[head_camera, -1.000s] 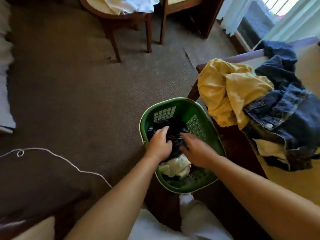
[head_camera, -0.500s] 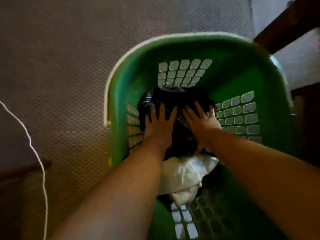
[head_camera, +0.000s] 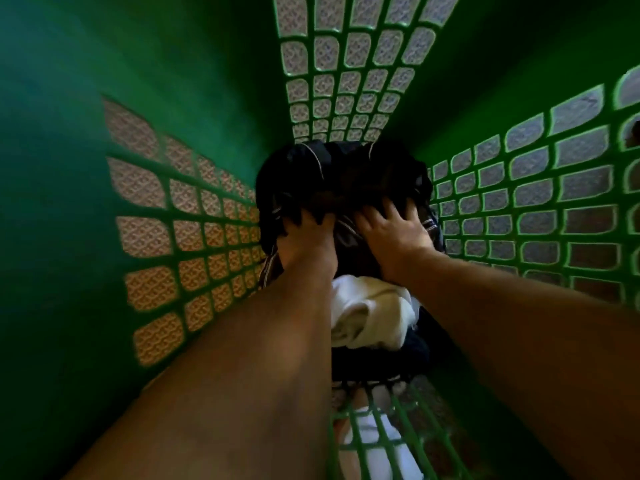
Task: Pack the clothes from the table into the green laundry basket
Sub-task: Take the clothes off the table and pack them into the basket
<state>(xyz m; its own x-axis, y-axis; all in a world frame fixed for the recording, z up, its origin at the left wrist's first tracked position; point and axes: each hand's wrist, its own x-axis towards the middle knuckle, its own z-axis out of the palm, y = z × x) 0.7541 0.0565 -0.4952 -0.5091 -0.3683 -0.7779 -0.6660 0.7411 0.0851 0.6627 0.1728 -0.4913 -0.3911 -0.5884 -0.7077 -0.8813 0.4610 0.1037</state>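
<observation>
The inside of the green laundry basket (head_camera: 138,81) is seen from close above, its walls filling the frame on every side. Patterned carpet (head_camera: 346,46) is visible through the lattice openings in the walls. A dark garment (head_camera: 346,174) with thin pale stripes is bunched at the far end of the bottom, and a white garment (head_camera: 370,313) is crumpled just in front of it, touching it. The left hand (head_camera: 308,244) is pressed against the dark garment, its fingertips lost in the folds. The right hand (head_camera: 394,237) is laid on the same garment just beside it, fingers spread. Something white (head_camera: 377,445) is glimpsed through the near lattice.
</observation>
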